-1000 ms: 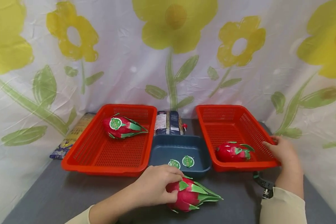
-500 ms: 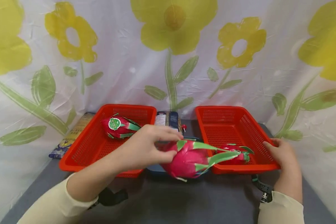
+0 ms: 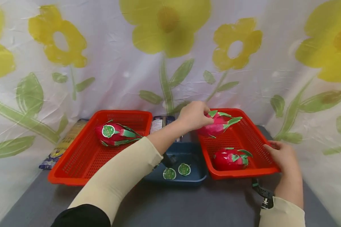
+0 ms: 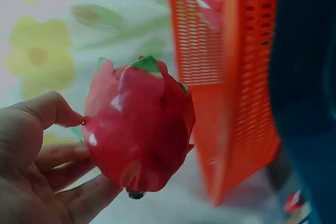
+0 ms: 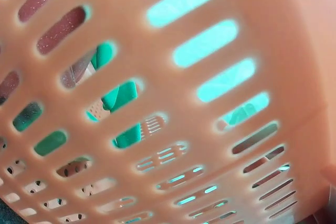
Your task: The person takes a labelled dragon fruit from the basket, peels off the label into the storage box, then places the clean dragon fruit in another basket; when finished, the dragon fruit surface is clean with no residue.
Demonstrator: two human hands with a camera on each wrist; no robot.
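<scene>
My left hand (image 3: 194, 116) pinches a pink dragon fruit (image 3: 211, 127) with green leaf tips, above the left rear part of the right red basket (image 3: 245, 174). In the left wrist view, the thumb and fingers press against one side of this dragon fruit (image 4: 142, 124). My right hand (image 3: 284, 156) grips that basket's right rim. A second dragon fruit (image 3: 227, 159) lies inside near the front. From the right wrist, only the slotted basket wall (image 5: 210, 121) shows close up; the right hand is hidden there.
A left red basket (image 3: 74, 181) holds a dragon fruit with a round green sticker (image 3: 108, 131). Between the baskets sits a dark blue tray (image 3: 194, 157) with two round green stickers (image 3: 184, 169). Behind it stands a packet (image 3: 156, 124); a yellow bag (image 3: 65, 142) lies far left.
My left hand has lifted the dragon fruit from the table before the blue tray and carried it up and right, over the right basket. My right hand stays on the rim.
</scene>
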